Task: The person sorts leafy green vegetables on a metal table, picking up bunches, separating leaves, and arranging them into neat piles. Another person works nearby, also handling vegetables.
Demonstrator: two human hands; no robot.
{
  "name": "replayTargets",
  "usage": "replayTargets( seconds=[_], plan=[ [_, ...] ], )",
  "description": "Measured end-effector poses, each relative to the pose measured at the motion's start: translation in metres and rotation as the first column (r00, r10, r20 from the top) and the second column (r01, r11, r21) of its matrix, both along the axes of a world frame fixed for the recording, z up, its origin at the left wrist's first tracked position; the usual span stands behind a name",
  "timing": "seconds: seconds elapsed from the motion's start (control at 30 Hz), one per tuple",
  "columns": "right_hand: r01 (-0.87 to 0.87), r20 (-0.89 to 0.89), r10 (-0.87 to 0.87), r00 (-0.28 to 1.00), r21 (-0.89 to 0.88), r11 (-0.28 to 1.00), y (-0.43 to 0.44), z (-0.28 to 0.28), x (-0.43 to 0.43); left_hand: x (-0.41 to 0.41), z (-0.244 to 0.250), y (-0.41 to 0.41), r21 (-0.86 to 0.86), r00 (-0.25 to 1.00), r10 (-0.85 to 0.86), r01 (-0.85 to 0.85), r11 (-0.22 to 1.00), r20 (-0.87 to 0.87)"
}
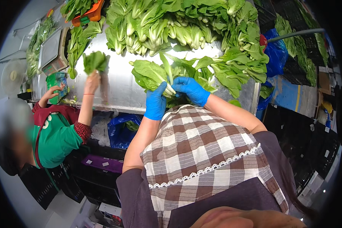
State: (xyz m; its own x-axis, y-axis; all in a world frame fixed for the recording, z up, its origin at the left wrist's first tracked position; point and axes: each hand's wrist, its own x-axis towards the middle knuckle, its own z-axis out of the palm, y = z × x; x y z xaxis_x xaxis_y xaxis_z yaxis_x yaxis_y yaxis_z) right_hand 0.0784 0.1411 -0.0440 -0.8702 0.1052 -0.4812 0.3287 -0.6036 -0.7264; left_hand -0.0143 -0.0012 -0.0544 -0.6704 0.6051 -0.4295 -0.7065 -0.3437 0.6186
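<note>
Both of my hands wear blue gloves and meet over the near edge of the metal table point(116, 98). My left hand point(156, 101) is closed around the pale stem end of a leafy green vegetable point(149, 72), whose leaves spread up and to the left. With bent fingers, my right hand point(191, 89) touches the stems at the same spot; whether it grips one cannot be told. Loose leafy greens point(230, 68) lie just beyond and to the right of my right hand. A large pile of the same greens point(171, 25) covers the far side of the table.
At the left a co-worker point(55, 134) in a green top holds a bunch of leaves point(95, 61) and a green plastic bag point(57, 85). A scale point(52, 51) and an orange basket point(88, 14) stand beyond. A blue bag point(122, 131) hangs below the table edge; black crates point(299, 136) stand right.
</note>
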Motion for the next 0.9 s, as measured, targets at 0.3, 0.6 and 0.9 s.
replayTargets(
  seconds=[0.3,0.6,0.9],
  plan=[
    [0.172,0.093,-0.199,0.976,0.237,0.956,0.02,0.0,-0.009,-0.008,0.009,-0.006,0.131,0.976,0.065,-0.094,0.987,0.208],
    [0.015,-0.025,-0.044,0.999,0.976,-0.219,0.095,0.001,-0.052,-0.003,-0.009,-0.006,0.116,0.981,0.034,-0.057,0.992,0.192],
    [0.212,-0.112,0.21,0.971,0.806,-0.553,0.152,-0.021,-0.083,-0.006,0.0,-0.002,0.097,0.995,0.018,-0.028,0.995,0.102]
  ],
)
